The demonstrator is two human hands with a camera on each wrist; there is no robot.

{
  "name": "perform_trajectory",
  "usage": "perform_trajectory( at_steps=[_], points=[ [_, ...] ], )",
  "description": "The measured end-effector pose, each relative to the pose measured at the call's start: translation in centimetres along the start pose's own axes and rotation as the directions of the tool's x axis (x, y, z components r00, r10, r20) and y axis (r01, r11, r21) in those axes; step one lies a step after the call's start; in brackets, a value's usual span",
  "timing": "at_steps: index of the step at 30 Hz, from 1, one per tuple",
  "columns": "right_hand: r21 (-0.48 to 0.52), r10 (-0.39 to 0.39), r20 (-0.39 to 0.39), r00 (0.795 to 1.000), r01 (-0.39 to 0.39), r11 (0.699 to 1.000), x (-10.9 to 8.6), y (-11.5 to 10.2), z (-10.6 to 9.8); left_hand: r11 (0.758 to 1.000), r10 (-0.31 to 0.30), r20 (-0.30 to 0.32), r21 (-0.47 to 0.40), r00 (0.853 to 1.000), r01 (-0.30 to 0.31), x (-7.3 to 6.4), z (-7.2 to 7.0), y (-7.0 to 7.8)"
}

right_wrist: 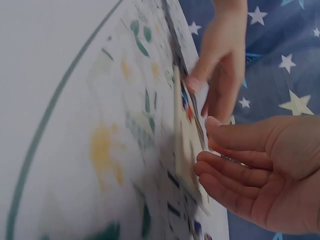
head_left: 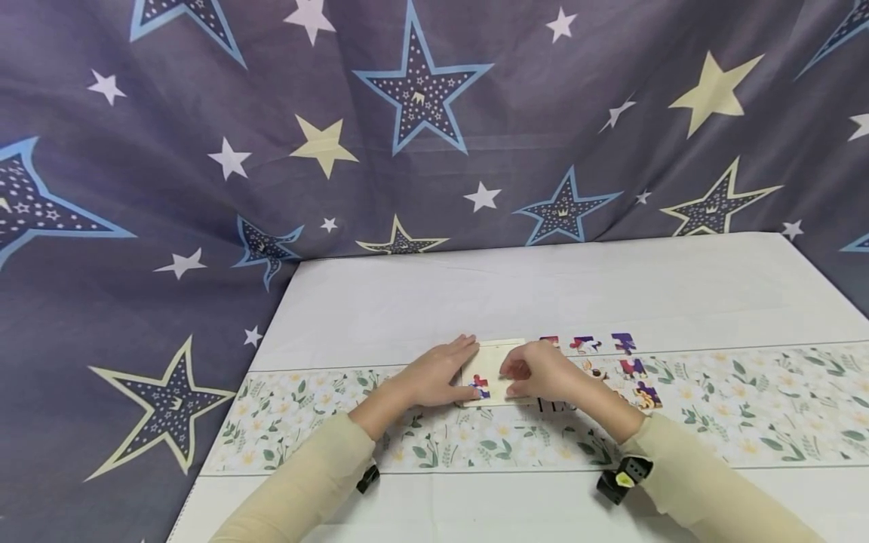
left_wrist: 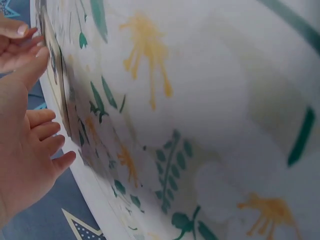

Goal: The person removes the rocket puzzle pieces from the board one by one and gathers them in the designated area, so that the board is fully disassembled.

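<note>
A shallow light wooden puzzle tray (head_left: pixel 497 369) lies on the table in front of the person. One colourful jigsaw piece (head_left: pixel 479 386) sits in its lower left corner. The left hand (head_left: pixel 437 375) rests along the tray's left side with fingers extended, its thumb at the piece. Over the tray's right part is the right hand (head_left: pixel 543 371), fingers bent and thumb apart from them, with nothing visible between. In the right wrist view, the right hand's fingertips (right_wrist: pixel 202 167) are close to the tray's surface. The right hand and forearm partly cover things to the tray's right.
Several loose jigsaw pieces lie right of the tray, among them a purple one (head_left: pixel 622 343) and one with orange (head_left: pixel 648 395). A floral band (head_left: pixel 747 392) crosses the white table cover (head_left: pixel 543 294). A star-patterned curtain (head_left: pixel 448 181) hangs behind and at the sides.
</note>
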State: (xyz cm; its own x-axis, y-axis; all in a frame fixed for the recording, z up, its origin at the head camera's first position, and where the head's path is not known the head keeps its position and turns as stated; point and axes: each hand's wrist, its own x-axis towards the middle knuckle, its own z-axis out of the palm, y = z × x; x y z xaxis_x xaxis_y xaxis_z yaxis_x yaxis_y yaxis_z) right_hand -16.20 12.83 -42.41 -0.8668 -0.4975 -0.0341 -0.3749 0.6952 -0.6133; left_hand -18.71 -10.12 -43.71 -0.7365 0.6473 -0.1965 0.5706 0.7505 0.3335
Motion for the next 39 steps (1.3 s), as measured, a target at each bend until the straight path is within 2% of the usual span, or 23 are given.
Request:
perform_trajectory(
  at_steps=[7,15,22,29,36,39],
  points=[
    [0.002,-0.031,0.031,0.999,0.031,1.0,1.4,-1.0,1.0,1.0,-0.025,-0.003,-0.005,1.0,0.025,-0.1,0.1,0.2],
    [-0.024,-0.061,0.056,0.997,0.062,0.998,2.1,-1.2,1.4,0.999,-0.043,0.001,-0.017,0.999,0.043,-0.5,0.0,0.1],
    [-0.035,-0.082,0.062,0.995,0.084,0.996,2.4,-1.3,1.8,1.0,-0.021,-0.01,-0.015,1.0,0.021,-0.7,0.2,-0.4],
    [0.004,-0.067,0.079,0.995,0.067,0.998,2.6,-1.5,1.9,1.0,-0.024,0.009,0.007,1.0,0.024,-0.9,-0.1,-0.4],
    [0.097,-0.097,0.055,0.994,0.092,0.991,3.0,-1.4,2.0,0.997,-0.02,0.018,0.075,1.0,0.018,-0.7,-0.3,-0.4],
    [0.12,-0.069,0.058,0.996,0.062,0.991,3.2,-1.1,2.2,0.996,-0.019,0.02,0.083,1.0,0.017,-0.7,-0.4,-0.4]
  ],
)
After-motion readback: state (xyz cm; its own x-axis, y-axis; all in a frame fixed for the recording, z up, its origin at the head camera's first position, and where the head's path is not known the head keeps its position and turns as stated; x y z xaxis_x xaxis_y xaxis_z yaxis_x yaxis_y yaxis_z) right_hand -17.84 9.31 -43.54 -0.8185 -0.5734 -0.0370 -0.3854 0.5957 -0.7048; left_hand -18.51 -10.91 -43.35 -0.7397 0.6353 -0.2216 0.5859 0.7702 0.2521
